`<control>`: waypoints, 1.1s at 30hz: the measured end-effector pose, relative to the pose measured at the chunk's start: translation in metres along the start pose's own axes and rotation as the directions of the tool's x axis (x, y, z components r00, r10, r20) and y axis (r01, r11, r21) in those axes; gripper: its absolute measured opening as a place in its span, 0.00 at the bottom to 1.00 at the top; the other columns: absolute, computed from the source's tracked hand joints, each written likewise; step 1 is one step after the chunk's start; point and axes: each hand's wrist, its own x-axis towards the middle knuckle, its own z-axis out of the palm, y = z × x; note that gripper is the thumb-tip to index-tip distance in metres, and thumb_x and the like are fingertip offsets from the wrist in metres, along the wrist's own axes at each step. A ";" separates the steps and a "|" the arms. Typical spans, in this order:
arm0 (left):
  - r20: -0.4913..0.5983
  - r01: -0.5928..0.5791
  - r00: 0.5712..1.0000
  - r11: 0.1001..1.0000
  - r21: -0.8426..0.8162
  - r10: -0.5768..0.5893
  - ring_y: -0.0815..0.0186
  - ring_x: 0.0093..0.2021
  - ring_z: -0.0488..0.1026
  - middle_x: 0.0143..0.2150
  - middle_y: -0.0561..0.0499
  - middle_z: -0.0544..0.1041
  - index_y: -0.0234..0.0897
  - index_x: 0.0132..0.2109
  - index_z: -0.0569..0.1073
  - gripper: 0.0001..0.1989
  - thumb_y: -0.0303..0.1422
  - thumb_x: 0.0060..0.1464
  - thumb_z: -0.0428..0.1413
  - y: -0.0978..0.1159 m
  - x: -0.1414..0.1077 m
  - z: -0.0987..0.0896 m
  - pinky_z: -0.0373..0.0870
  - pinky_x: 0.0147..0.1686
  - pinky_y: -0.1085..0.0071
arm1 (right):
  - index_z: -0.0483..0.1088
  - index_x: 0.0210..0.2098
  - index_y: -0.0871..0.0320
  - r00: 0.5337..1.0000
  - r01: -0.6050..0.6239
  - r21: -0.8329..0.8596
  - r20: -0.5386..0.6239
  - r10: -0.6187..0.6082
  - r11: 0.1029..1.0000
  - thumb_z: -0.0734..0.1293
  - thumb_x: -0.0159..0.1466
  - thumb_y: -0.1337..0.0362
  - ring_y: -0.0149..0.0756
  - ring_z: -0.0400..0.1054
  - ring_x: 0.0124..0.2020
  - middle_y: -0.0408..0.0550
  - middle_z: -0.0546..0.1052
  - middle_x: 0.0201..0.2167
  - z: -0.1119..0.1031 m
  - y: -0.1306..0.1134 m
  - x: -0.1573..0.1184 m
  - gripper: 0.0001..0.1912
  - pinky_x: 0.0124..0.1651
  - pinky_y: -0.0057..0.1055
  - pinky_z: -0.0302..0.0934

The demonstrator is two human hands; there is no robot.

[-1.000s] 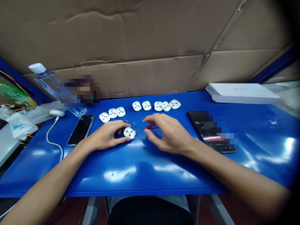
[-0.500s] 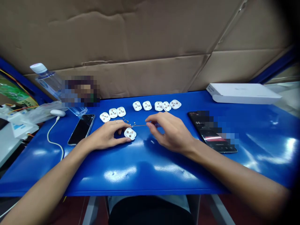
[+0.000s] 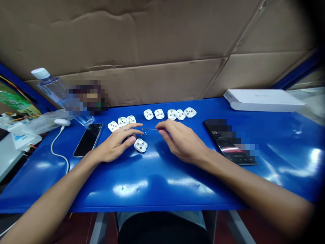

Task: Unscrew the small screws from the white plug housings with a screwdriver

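- First, at the far left, one clear water bottle [image 3: 49, 84] with a white cap stands behind the blue desk's [image 3: 157, 200] back edge, partly blurred out.
- Next comes one white oval gadget [image 3: 62, 122] on a white cable [image 3: 56, 149], then one dark phone [image 3: 88, 140] lying flat.
- The left hand [image 3: 115, 144] rests palm down, wrist low, with its fingers [image 3: 134, 126] open and stretched toward the plug bodies; a ring [image 3: 124, 128] sits on one finger.
- Nine white plug bodies [image 3: 140, 145] lie on the desk, rounded, each with three holes and brownish metal inside: three, two and three along the back, and one alone in front between the hands, touched by neither.
- Several tiny screws [image 3: 145, 131] lie near the middle, too small to count exactly.
- The right hand [image 3: 182, 142] is raised, its fingers [image 3: 162, 128] closed on one thin screwdriver [image 3: 149, 128], with the shaft pointing left above the screws.
- Further right lie one blurred phone [image 3: 230, 142] and one flat white box [image 3: 264, 100], with cardboard [image 3: 162, 40] behind.
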 end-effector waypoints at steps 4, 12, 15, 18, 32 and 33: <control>0.008 0.002 1.000 0.998 -0.066 -0.001 0.50 0.74 0.62 0.73 0.45 0.67 0.41 0.66 0.74 0.25 0.47 0.75 0.42 -0.004 0.000 0.003 0.55 0.74 0.50 | 0.69 0.52 0.58 0.999 0.036 0.009 0.003 -0.036 0.999 0.58 0.77 0.64 0.46 0.77 0.44 0.55 0.81 0.45 0.001 0.000 -0.002 0.10 0.44 0.42 0.70; 0.006 0.031 1.000 0.995 -0.091 -0.031 0.49 0.72 0.65 0.72 0.44 0.69 0.42 0.68 0.73 0.27 0.46 0.76 0.39 -0.006 -0.001 0.004 0.60 0.72 0.47 | 0.70 0.51 0.58 0.999 0.025 0.005 -0.029 -0.025 1.000 0.58 0.77 0.64 0.47 0.78 0.44 0.55 0.81 0.45 0.001 -0.001 0.000 0.10 0.44 0.42 0.71; 0.000 0.061 0.998 0.990 -0.125 -0.062 0.50 0.63 0.72 0.73 0.44 0.68 0.43 0.66 0.75 0.29 0.48 0.76 0.38 -0.005 0.000 0.004 0.71 0.63 0.51 | 0.70 0.51 0.59 1.000 0.016 -0.002 -0.026 -0.016 1.000 0.58 0.77 0.64 0.47 0.77 0.44 0.56 0.81 0.45 0.000 -0.001 0.001 0.11 0.44 0.41 0.71; -0.036 0.058 0.997 0.983 -0.174 -0.065 0.56 0.52 0.76 0.73 0.43 0.66 0.42 0.62 0.78 0.31 0.50 0.75 0.36 -0.004 0.000 0.003 0.75 0.54 0.57 | 0.70 0.51 0.58 0.999 0.016 -0.002 -0.045 -0.016 1.000 0.57 0.77 0.64 0.45 0.77 0.43 0.55 0.81 0.45 -0.001 -0.002 0.000 0.11 0.42 0.40 0.70; 0.097 0.075 0.992 0.997 0.033 -0.078 0.63 0.38 0.73 0.43 0.49 0.78 0.43 0.60 0.77 0.27 0.51 0.60 0.65 -0.002 0.001 0.001 0.69 0.39 0.67 | 0.70 0.48 0.56 0.981 0.173 0.056 -0.095 -0.167 0.983 0.61 0.73 0.68 0.42 0.79 0.38 0.51 0.83 0.39 -0.008 -0.008 -0.006 0.08 0.40 0.38 0.71; 0.099 0.075 0.992 0.997 0.032 -0.077 0.63 0.38 0.73 0.42 0.49 0.79 0.42 0.59 0.77 0.25 0.50 0.61 0.64 -0.002 0.002 0.001 0.69 0.39 0.68 | 0.70 0.48 0.57 0.978 0.191 0.051 -0.095 -0.186 0.980 0.61 0.73 0.68 0.42 0.79 0.37 0.51 0.83 0.39 -0.007 -0.008 -0.006 0.08 0.40 0.38 0.71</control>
